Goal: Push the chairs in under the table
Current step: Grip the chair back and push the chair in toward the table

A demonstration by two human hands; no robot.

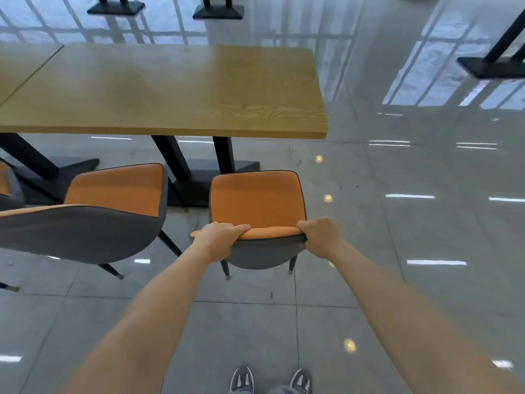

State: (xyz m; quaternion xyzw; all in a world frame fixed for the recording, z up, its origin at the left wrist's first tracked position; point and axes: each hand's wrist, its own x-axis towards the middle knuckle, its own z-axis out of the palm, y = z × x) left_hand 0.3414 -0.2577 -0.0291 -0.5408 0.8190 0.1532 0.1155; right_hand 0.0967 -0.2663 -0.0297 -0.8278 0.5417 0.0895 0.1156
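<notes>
An orange-seated chair with a grey shell (257,199) stands in front of me, facing the wooden table (170,89). Its seat lies just short of the table's near edge. My left hand (220,237) grips the left end of the backrest top, and my right hand (321,237) grips the right end. A second chair of the same kind (113,191) stands to the left, pulled out from the table and turned at an angle. Part of a third chair (5,186) shows at the far left edge.
Black table legs and base plates (199,177) stand under the table ahead of the chairs. Other black table bases (488,66) sit at the right and at the top (218,11). The glossy tiled floor (412,223) stretches to the right. My shoes (270,381) show at the bottom.
</notes>
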